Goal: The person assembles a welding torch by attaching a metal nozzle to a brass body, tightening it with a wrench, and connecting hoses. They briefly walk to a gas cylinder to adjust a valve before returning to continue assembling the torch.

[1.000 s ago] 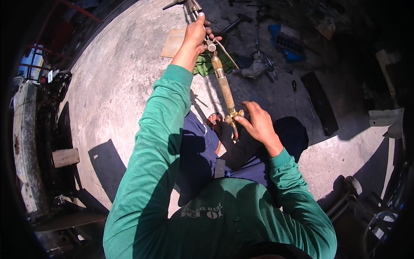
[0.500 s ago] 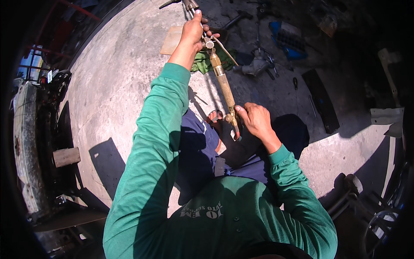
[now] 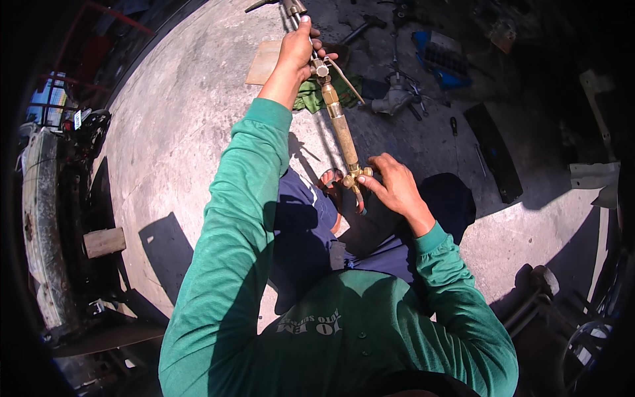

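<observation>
A brass cutting torch [image 3: 342, 132] slants across the middle of the view, its head [image 3: 293, 8] at the top edge. Near that head, my left hand [image 3: 297, 49] is closed round the metal tubes, thumb on top. A thin lever [image 3: 345, 81] sticks out beside the torch body. At the torch's rear end, my right hand [image 3: 397, 185] has thumb and forefinger on either side of a small brass valve knob [image 3: 368, 171]; its other fingers are partly hidden. A short reddish hose end [image 3: 360, 200] hangs below the valves, over my dark trousers.
Green cloth [image 3: 311, 96] and a flat board [image 3: 263, 61] lie beyond the torch. Rightward on the concrete are a grey metal part [image 3: 395, 99], a blue case [image 3: 446, 63], a screwdriver [image 3: 454, 126] and a dark plate [image 3: 493, 152]. A wooden block [image 3: 104, 242] sits at left, beside a long worn metal piece [image 3: 43, 225].
My right thumb and forefinger have come round the valve knob, which now shows between them. The rear of the torch has turned slightly. My left hand keeps its hold.
</observation>
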### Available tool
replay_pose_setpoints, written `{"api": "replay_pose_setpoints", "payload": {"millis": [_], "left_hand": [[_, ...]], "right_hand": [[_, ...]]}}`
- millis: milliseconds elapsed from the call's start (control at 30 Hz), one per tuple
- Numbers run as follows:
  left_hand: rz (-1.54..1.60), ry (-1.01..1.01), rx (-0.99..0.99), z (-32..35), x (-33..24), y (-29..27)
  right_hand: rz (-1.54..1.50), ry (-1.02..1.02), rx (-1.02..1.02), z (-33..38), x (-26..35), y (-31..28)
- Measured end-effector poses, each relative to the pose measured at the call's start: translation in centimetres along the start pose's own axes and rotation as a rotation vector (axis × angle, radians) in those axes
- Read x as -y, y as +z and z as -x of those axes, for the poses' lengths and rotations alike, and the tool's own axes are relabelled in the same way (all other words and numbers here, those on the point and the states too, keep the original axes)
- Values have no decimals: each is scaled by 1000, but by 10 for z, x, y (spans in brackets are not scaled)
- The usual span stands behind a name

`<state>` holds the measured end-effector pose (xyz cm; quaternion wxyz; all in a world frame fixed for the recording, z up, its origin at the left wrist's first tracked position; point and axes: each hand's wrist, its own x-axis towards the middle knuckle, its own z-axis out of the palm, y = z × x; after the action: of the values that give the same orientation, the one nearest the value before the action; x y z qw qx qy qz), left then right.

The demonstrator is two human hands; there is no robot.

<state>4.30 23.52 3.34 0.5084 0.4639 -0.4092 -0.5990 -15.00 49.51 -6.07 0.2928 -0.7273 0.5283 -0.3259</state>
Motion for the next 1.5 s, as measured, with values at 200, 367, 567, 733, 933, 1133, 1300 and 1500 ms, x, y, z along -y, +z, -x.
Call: {"api": "replay_pose_setpoints", "payload": {"millis": [200, 367, 567, 733, 933, 1133, 1300, 1500], "left_hand": [[0, 8, 12, -6, 4, -5], [-11, 0, 42, -1, 3, 4], [24, 14, 3, -2, 0, 2], [19, 16, 27, 8, -7, 7], [168, -107, 368, 41, -2, 40], [253, -199, 583, 66, -9, 48], [36, -190, 585, 106, 1, 87], [23, -108, 395, 89, 7, 70]], "right_hand": [[140, 170, 154, -6, 4, 3], [150, -35, 31, 1, -3, 10], [241, 44, 52, 0, -5, 10], [-137, 105, 235, -10, -8, -3], [-857, 112, 3, -66, -4, -15], [-646, 4, -329, -77, 11, -83], [-435, -21, -507, -125, 26, -113], [-867, 86, -202, -89, -4, -71]]}}
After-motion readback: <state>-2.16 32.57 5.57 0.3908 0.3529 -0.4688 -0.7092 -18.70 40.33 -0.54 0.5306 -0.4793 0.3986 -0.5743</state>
